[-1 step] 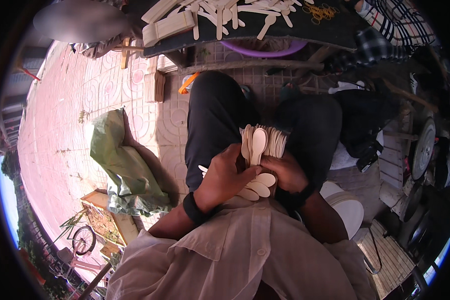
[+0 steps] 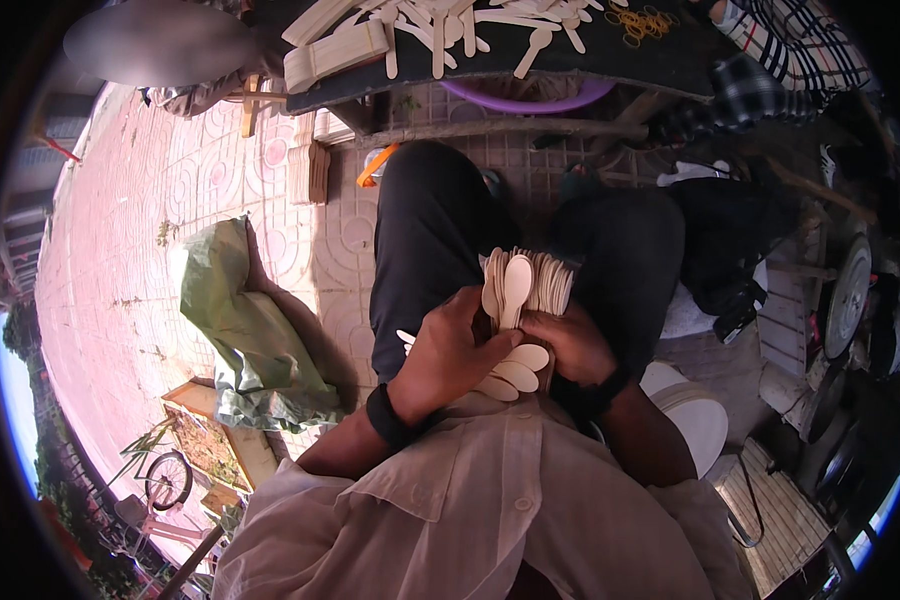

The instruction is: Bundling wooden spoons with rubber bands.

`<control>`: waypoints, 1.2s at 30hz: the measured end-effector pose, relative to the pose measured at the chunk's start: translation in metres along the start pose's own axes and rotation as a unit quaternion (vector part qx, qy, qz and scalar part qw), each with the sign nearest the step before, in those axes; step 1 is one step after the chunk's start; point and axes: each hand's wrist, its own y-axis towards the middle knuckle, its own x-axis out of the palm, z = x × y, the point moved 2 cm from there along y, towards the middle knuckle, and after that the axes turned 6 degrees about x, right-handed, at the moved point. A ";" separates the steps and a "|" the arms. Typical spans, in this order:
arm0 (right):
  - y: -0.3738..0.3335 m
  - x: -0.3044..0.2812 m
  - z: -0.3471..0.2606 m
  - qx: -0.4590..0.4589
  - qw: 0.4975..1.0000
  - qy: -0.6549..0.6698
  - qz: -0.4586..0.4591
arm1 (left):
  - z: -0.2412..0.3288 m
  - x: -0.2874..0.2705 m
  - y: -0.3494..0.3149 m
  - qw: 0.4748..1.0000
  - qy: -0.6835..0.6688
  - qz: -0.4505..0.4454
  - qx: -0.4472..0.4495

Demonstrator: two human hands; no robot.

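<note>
Above my lap, a bundle of pale wooden spoons point(image 2: 516, 287) stands with its bowls pointing away from me. My left hand point(image 2: 452, 345) is closed on the bundle's left side, thumb pressed across the handles. From the right, my right hand point(image 2: 574, 346) wraps round the same bundle; some of its fingers are hidden. Several loose wooden spoons point(image 2: 518, 376) lie just below the hands, against my shirt. A few white tips poke out to the left of my left wrist.
Ahead, a dark table point(image 2: 410, 92) bears scattered wooden spoons point(image 2: 455, 30), stacked wooden strips point(image 2: 337, 58) and yellow rubber bands point(image 2: 642, 25). Beneath it sits a purple basin point(image 2: 530, 105). A green sack point(image 2: 255, 335) lies left on paving. Another person's checked sleeve point(image 2: 795, 45) shows far right.
</note>
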 end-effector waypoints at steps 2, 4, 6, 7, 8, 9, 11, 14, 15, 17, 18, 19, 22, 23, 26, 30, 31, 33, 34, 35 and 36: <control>0.002 -0.001 0.001 -0.022 1.000 -0.007 0.011 | -0.001 0.001 0.001 1.000 -0.003 0.002 -0.001; 0.001 0.001 -0.001 -0.021 1.000 -0.001 0.015 | -0.003 0.001 0.002 1.000 -0.006 0.005 -0.002; 0.001 0.002 -0.004 -0.021 1.000 0.006 0.018 | -0.006 0.003 0.002 0.999 -0.035 0.004 -0.013; 0.002 0.000 -0.004 -0.010 1.000 0.009 0.021 | -0.008 0.003 0.002 0.999 -0.035 0.003 -0.014; 0.002 -0.001 -0.005 0.000 1.000 0.012 0.025 | -0.010 0.004 0.002 0.999 -0.047 0.003 -0.017; 0.002 -0.001 -0.005 0.000 1.000 0.013 0.026 | -0.011 0.004 0.002 0.998 -0.059 0.003 -0.020; 0.002 -0.002 -0.004 -0.003 0.999 0.009 0.043 | -0.011 0.005 0.002 0.997 -0.077 0.003 -0.018; 0.004 -0.006 0.000 0.007 0.999 0.032 0.028 | -0.009 0.005 0.002 0.996 -0.094 0.002 -0.009; 0.004 -0.006 0.000 0.008 0.999 0.033 0.028 | -0.008 0.005 0.002 0.996 -0.092 0.000 -0.002; 0.005 -0.006 0.000 0.001 0.999 0.022 0.031 | -0.004 0.003 0.002 0.997 -0.081 -0.005 0.000; 0.005 -0.006 0.000 0.002 0.999 0.023 0.031 | -0.003 0.003 0.003 0.997 -0.070 -0.008 0.002; 0.005 -0.007 0.000 0.006 0.999 0.029 0.032 | -0.004 0.004 0.003 0.998 -0.070 -0.009 0.001; 0.005 -0.007 0.000 -0.001 0.999 0.023 0.034 | -0.011 0.007 0.003 0.997 -0.070 0.002 0.029; 0.005 -0.006 -0.001 -0.011 0.999 0.012 0.035 | -0.013 0.008 0.003 0.997 -0.075 0.010 0.029; 0.005 -0.004 -0.003 -0.011 0.999 -0.002 0.031 | -0.013 0.008 0.003 0.995 -0.094 0.014 0.010; 0.005 -0.004 -0.002 -0.019 0.999 0.001 0.025 | -0.018 0.009 0.002 0.985 -0.168 0.012 -0.042; 0.005 -0.004 -0.002 -0.020 0.999 -0.008 0.026 | -0.021 0.009 0.002 0.985 -0.168 0.013 -0.042; 0.005 -0.002 -0.002 -0.020 0.999 -0.016 0.028 | -0.024 0.007 0.004 0.981 -0.187 -0.003 -0.055; 0.004 0.001 -0.003 -0.028 0.999 -0.026 0.028 | -0.022 0.005 0.004 0.981 -0.187 -0.002 -0.055; 0.004 0.002 -0.004 -0.037 0.998 -0.036 0.028 | -0.015 0.002 0.005 0.976 -0.195 -0.023 -0.095; 0.004 0.001 -0.003 -0.037 0.998 -0.036 0.028 | -0.012 0.001 0.006 0.969 -0.202 -0.044 -0.134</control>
